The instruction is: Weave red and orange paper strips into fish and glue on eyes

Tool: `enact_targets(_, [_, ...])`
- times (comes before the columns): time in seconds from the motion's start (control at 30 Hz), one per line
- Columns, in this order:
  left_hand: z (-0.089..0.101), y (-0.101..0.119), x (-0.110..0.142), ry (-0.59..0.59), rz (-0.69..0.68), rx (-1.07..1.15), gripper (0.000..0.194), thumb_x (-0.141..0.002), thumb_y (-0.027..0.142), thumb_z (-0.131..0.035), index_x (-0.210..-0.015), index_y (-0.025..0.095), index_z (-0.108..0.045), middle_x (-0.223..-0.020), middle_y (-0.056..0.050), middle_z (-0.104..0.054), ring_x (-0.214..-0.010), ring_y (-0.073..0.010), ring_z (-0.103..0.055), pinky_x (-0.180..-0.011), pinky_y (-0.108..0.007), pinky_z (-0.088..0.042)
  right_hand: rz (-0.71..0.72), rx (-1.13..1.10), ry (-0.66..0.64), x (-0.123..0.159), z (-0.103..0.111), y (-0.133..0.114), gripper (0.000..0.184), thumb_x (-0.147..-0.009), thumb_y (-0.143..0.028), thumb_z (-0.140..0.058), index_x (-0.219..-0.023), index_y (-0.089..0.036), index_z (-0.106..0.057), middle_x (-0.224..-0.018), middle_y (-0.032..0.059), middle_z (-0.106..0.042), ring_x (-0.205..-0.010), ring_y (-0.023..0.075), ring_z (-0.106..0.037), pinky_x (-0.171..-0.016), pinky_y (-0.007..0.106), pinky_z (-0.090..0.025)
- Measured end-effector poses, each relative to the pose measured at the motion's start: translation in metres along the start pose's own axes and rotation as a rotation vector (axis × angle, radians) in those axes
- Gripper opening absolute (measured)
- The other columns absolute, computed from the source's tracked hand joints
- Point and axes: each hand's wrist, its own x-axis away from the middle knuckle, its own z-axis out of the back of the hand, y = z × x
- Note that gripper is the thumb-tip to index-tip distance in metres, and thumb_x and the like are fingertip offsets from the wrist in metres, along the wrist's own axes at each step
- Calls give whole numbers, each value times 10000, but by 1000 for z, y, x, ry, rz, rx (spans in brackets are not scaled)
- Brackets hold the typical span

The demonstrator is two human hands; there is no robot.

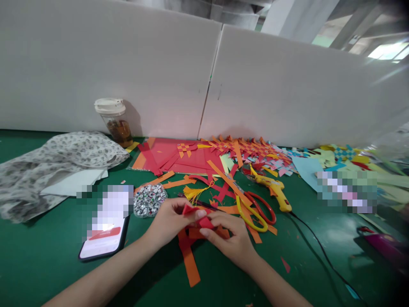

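Both my hands meet over the green table and pinch folded red paper strips. My left hand grips the red paper's upper left end between thumb and fingers. From the right, my right hand closes thumb and fingertips on the same piece. Orange paper strips hang or lie below; whether they join the red ones is hidden by my fingers. Just beyond my hands are a yellow tassel and scissors with red and yellow handles. A round clear case of googly eyes sits beside my left hand.
A yellow glue gun with a black cord lies at right. Woven orange paper fish and red sheets cover the back. At left are a phone, a patterned cloth and a lidded drink cup. A white partition stands behind.
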Motion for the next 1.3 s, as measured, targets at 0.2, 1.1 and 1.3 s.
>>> enact_targets(0.2, [2, -12, -7, 31, 47, 119, 187, -682, 348, -682, -696, 164, -651, -608, -9, -649, -570, -128, -592, -545, -237, -462, -142, 64, 94, 1, -2, 9, 179, -732, -285, -638, -604, -194, -552, -669, 20, -647, -644, 161, -617, -593, 255, -495])
enact_targets(1.1, [6, -24, -9, -15, 41, 103, 263, -783, 361, -583, -940, 184, -697, -824, -63, -709, -669, -142, -587, -591, -234, -436, -354, -78, 47, 1, -3, 14, 330, -755, -285, -617, -1064, -208, -532, -1004, 88, -649, -868, 191, -641, -671, 279, -556])
enact_targets(1.3, [3, -24, -5, -153, -2, -23, 288, -807, 376, -530, -888, 159, -702, -738, -43, -679, -640, -148, -573, -599, -240, -440, -189, 58, 136, -2, 4, 9, 255, -788, -281, -579, -1036, -222, -595, -1080, 88, -616, -972, 222, -592, -779, 361, -526])
